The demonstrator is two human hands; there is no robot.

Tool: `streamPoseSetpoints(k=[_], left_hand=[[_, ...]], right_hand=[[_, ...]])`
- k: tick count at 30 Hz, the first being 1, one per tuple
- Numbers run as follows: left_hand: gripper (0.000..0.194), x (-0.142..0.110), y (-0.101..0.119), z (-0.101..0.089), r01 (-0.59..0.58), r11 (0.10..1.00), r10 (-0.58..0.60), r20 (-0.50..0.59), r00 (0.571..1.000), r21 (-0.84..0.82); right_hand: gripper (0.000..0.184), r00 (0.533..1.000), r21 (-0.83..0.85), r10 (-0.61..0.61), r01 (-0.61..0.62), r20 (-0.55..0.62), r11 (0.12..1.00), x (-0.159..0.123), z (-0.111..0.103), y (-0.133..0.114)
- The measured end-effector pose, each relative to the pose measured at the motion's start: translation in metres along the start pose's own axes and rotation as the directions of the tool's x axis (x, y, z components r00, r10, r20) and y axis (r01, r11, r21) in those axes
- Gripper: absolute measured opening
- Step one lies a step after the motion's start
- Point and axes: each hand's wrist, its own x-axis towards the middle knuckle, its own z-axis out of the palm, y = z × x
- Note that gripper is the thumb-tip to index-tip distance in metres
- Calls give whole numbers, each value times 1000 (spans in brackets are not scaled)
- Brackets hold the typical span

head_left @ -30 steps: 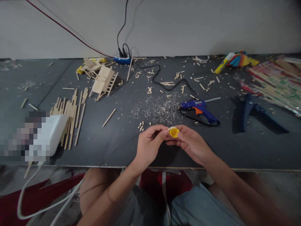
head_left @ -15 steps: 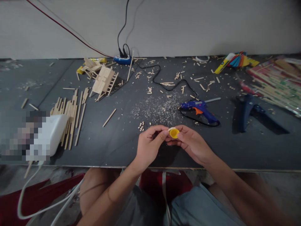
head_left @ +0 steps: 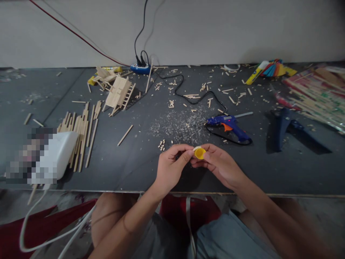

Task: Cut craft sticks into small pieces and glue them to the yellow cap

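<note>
Yellow cap (head_left: 199, 153) pinched by both hands' fingers (head_left: 188, 154), blue glue gun (head_left: 229, 124) and wood shavings (head_left: 183, 126) just beyond.

1. The yellow cap (head_left: 199, 153) sits a touch lower and further right than a second ago, pinched between both hands.
2. The left hand (head_left: 169, 167) has its thumb tip pressed closer against the cap's rim.
3. The right hand (head_left: 219, 165) drifts down slightly with the cap.
</note>
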Motion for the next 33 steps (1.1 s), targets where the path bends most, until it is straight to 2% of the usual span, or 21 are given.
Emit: streamPoseSetpoints(k=[18, 33], left_hand=[[20, -1, -1, 0, 18, 1000, -18, 5, 1000, -2], [16, -1, -3, 0, 13, 999, -13, 17, 1000, -33]], right_hand=[[21, 1000, 16, 16, -15, -22, 1000, 0, 0, 0], [20, 999, -67, -48, 48, 1, 997, 0, -3, 3]])
